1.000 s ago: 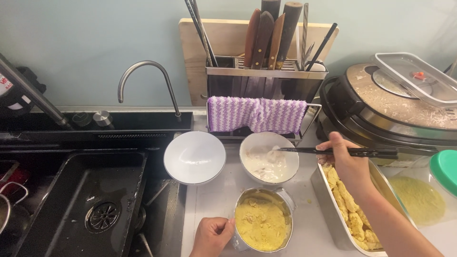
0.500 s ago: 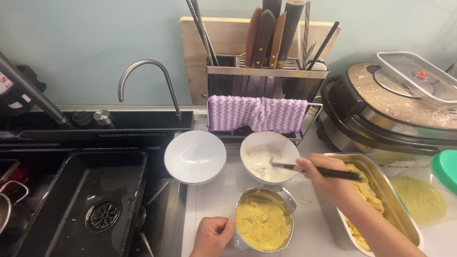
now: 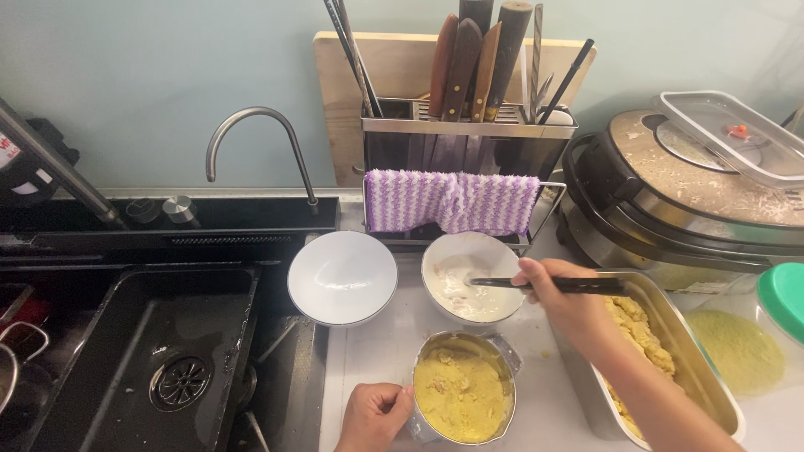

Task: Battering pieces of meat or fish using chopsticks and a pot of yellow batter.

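My right hand (image 3: 563, 303) grips dark chopsticks (image 3: 578, 285) whose tips reach into a white bowl (image 3: 466, 278) holding pale batter. My left hand (image 3: 373, 415) rests against the left side of a small metal bowl (image 3: 462, 393) filled with yellow crumbs, at the counter's near edge. To the right stands a rectangular metal tray (image 3: 670, 343) with several yellow coated pieces in it, partly hidden by my right forearm. An empty white bowl (image 3: 342, 277) sits to the left of the batter bowl.
A black sink (image 3: 142, 351) with a curved tap (image 3: 260, 142) lies at the left. Behind the bowls stands a knife rack (image 3: 461, 134) with a purple cloth (image 3: 452, 202) hung on it. A large cooker (image 3: 695, 201) and a green-lidded container (image 3: 783, 293) sit at the right.
My right hand has moved left from over the tray to the batter bowl, bringing the chopstick tips into it. My left hand has stayed by the crumb bowl.
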